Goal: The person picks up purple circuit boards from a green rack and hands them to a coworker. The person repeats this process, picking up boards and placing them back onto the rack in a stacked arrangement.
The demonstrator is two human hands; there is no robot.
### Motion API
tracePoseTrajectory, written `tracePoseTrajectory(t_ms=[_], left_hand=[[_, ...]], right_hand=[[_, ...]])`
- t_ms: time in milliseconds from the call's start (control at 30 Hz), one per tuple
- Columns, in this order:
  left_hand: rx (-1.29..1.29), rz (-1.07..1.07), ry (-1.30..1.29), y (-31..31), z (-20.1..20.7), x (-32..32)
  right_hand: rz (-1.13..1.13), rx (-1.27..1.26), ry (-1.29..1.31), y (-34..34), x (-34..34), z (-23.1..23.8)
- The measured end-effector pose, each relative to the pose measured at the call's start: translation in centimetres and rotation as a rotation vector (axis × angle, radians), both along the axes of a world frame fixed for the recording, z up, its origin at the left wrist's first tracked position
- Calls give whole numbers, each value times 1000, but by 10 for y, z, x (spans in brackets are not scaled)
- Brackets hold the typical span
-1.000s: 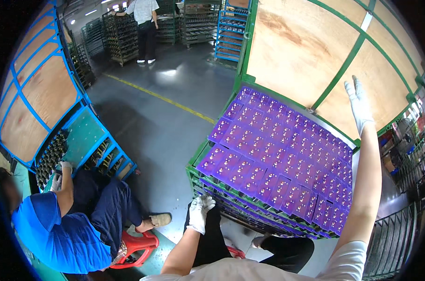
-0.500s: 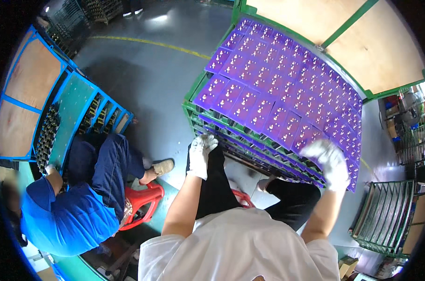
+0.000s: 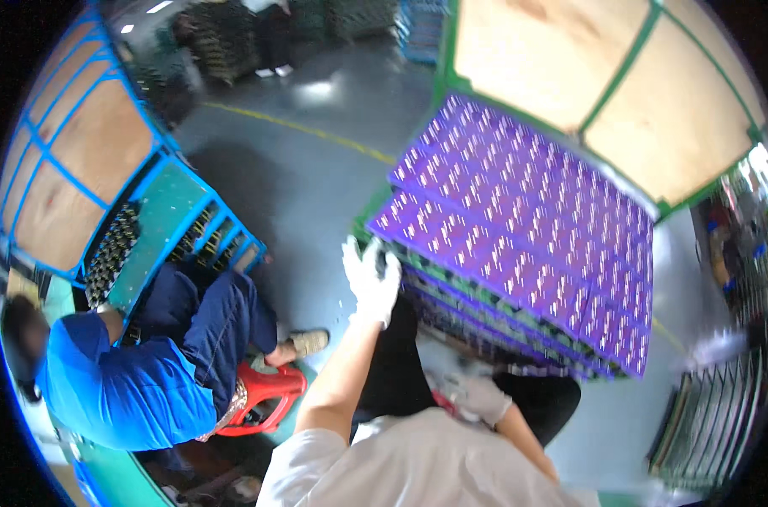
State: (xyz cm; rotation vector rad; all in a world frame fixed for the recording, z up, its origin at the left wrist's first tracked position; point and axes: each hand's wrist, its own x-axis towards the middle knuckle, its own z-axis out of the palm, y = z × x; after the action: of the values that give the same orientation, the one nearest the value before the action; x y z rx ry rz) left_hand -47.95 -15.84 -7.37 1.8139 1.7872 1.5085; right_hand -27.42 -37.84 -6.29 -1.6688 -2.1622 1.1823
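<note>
a green-framed rack point(image 3: 363, 221) stood at two o'clock, its top covered by purple panels point(image 3: 519, 220) with pale, motion-streaked spots. at about half past nine was a blue-framed rack point(image 3: 168, 148); at eight o'clock a co-worker in a blue shirt point(image 3: 134, 380) sat on a red stool point(image 3: 278, 390). the gloved left hand point(image 3: 374, 279) was near the middle, by the green-framed rack's seven o'clock edge, fingers parted; i cannot tell whether it gripped anything. the gloved right hand point(image 3: 478, 397), at five o'clock, was blurred, its grip impossible to tell.
</note>
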Motion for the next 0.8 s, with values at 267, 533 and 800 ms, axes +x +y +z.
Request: tracePoseTrajectory(t_ms=[267,533,800], left_hand=[[126,-131,65,27,6,26],[17,-68,107,32,-2,22],[105,-132,157,41,-3,20]], right_hand=[[-72,125,106,23,7,-36],[-339,707,105,67,-52,18],[-521,678,-172,138,-62,-8]])
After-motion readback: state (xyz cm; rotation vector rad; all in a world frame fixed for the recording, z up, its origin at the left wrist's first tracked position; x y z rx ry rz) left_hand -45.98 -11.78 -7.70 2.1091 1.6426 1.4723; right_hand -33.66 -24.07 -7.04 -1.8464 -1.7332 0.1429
